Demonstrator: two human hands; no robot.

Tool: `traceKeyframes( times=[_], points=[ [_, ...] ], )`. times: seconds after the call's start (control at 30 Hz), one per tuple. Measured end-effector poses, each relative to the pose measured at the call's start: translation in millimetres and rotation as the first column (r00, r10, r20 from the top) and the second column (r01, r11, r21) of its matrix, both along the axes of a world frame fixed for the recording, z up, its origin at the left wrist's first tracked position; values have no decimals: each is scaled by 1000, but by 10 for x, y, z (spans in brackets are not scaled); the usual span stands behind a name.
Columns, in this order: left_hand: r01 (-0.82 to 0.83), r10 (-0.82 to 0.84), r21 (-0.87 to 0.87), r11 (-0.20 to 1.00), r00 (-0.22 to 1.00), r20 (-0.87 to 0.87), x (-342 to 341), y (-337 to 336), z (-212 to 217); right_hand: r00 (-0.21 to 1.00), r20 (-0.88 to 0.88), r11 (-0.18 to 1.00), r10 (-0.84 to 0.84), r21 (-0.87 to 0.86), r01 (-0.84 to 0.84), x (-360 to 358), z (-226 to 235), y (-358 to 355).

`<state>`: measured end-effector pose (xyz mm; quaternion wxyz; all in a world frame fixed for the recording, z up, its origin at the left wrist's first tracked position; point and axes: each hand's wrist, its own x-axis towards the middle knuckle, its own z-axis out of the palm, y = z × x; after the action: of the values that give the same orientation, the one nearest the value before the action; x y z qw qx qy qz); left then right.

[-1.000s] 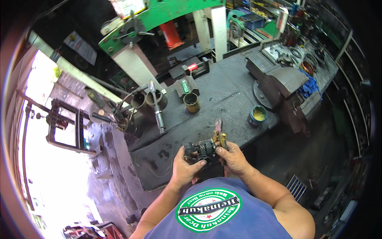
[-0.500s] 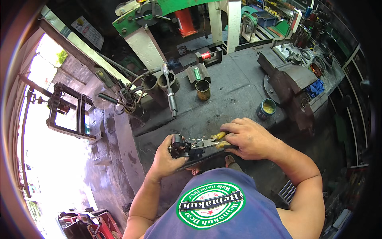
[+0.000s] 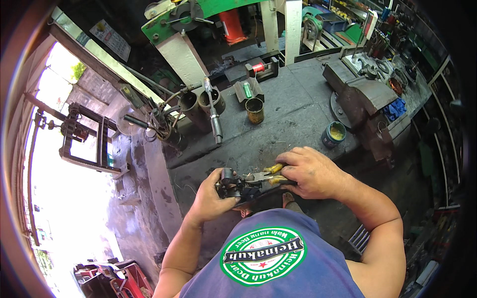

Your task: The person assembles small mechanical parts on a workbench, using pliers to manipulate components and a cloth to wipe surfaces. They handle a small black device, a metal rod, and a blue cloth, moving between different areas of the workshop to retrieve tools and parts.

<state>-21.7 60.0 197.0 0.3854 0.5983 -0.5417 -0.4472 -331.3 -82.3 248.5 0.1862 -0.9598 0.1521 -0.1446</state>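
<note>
My left hand (image 3: 209, 200) is closed round a small dark mechanical part (image 3: 230, 185) with a black cylinder on its upper side. It is held above the near edge of the workbench. In my right hand (image 3: 310, 174) are pliers (image 3: 274, 175) with yellow handles, their jaws pointing left. The jaw tips reach the right side of the dark part, beside a small coil spring. What exactly the jaws pinch is too small to make out. The lower fingers of my right hand are partly hidden behind the handles.
On the workbench (image 3: 293, 119) stand a rusty can (image 3: 255, 111), a tin of yellowish grease (image 3: 333, 134) and metal cups (image 3: 190, 105) with tools. A heavy vise (image 3: 360, 102) sits at the right. Farther back are a red wire spool (image 3: 258, 68) and a green-topped machine frame (image 3: 213, 10).
My left hand and the dark part have shifted slightly right, toward the pliers, and the part looks turned a little. My right hand keeps its grip on the pliers in almost the same place.
</note>
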Motion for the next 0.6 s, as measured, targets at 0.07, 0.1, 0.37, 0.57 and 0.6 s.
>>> traceKeyframes(
  times=[0.07,0.1,0.37,0.57,0.6],
  points=[
    [13,-13,3,1000,999,40,-2,-27,20,1000,-4,1000,6,8,-6,-18,-23,-6],
    [17,-17,5,1000,999,46,-6,-35,26,1000,-4,999,4,38,-3,-26,-43,-12],
    [63,-42,61,996,954,-296,-14,-112,6,994,103,905,26,421,-67,-25,-267,-72],
    [52,-50,3,999,979,-199,-6,-157,-1,996,82,985,29,168,-42,-74,-194,-123],
    [56,-50,23,998,978,-202,-4,-156,6,997,69,986,31,163,-42,-83,-170,-131]
  ],
)
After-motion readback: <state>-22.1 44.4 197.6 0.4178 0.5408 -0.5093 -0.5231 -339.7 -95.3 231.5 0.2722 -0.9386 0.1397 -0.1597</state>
